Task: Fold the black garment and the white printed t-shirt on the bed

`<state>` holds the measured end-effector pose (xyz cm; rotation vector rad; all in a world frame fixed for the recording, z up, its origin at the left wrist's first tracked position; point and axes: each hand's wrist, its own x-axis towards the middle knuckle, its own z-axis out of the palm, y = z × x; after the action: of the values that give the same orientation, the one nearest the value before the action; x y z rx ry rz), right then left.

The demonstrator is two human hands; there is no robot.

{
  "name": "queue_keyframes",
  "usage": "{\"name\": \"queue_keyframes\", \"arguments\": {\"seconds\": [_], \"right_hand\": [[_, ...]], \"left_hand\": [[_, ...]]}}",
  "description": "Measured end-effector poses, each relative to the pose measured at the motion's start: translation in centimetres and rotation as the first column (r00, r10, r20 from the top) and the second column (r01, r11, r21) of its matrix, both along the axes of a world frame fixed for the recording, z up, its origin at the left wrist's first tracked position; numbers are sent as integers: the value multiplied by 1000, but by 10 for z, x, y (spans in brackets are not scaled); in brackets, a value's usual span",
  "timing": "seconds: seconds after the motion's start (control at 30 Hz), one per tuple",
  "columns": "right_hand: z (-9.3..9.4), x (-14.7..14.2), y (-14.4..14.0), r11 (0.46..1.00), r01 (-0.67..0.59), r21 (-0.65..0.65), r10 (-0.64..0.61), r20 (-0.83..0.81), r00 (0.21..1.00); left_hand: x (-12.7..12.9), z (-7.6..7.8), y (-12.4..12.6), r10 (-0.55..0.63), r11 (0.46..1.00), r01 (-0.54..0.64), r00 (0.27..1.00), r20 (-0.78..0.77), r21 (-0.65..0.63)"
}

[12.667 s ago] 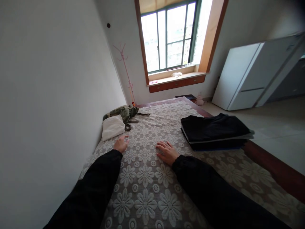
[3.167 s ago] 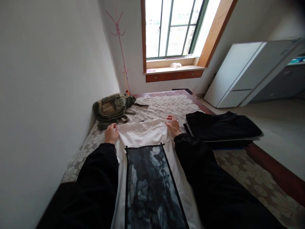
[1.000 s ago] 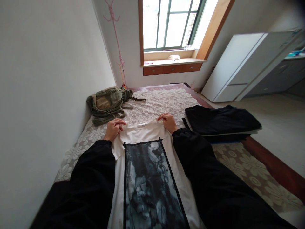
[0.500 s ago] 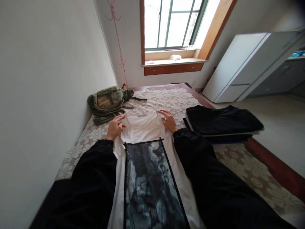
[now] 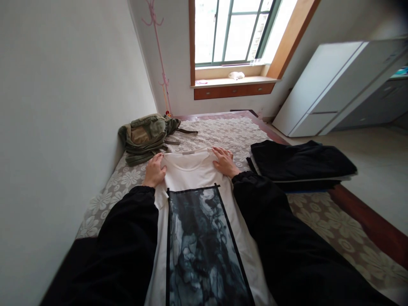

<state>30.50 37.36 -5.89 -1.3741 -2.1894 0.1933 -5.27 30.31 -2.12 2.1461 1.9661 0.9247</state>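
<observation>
We see a white T-shirt (image 5: pixel 194 174) with a dark printed panel lying flat along the middle of the frame on a bed (image 5: pixel 229 131) covered in a pale flowered lace spread. Our left hand (image 5: pixel 154 170) rests palm down on the shirt's left shoulder, fingers flat and together, gripping nothing. Our right hand (image 5: pixel 225 161) lies on the right shoulder, fingers spread and flat on the cloth, likewise gripping nothing. Both sleeves are black.

An olive green backpack (image 5: pixel 145 136) sits at centre left against a plain white wall (image 5: pixel 63 106). A stack of folded dark clothes (image 5: pixel 299 163) lies right of centre on the bed's edge, just beside the right hand. A dark wooden bed frame (image 5: pixel 366 221) runs along the lower right. At the top centre we see a bright window (image 5: pixel 234 29) with a wooden sill, a pink coat stand (image 5: pixel 157 51) to its left, and a white fridge (image 5: pixel 331 89) at the upper right on a light floor (image 5: pixel 372 170).
</observation>
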Motion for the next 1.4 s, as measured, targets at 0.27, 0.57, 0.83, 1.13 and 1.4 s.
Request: {"name": "queue_keyframes", "arguments": {"seconds": [0.27, 0.57, 0.83, 1.13, 1.4], "right_hand": [[13, 0, -5, 996, -5, 90, 7, -20, 1000], [-2, -2, -5, 998, -68, -14, 69, 84, 994], [-3, -2, -3, 998, 40, -48, -34, 125, 992], [32, -4, 21, 977, 200, -74, -171, 283, 944], [38, -18, 25, 971, 232, -64, -185, 418, 889]], "left_hand": [[0, 1, -6, 50, 999, -49, 992, -120, 6], [-2, -1, -6, 57, 998, -60, 993, -107, -31], [-5, 3, -9, 133, 988, -141, 984, -121, -60], [-30, 13, -11, 300, 947, -306, 951, -69, -98], [-34, 14, -13, 343, 925, -348, 937, -60, -150]]}}
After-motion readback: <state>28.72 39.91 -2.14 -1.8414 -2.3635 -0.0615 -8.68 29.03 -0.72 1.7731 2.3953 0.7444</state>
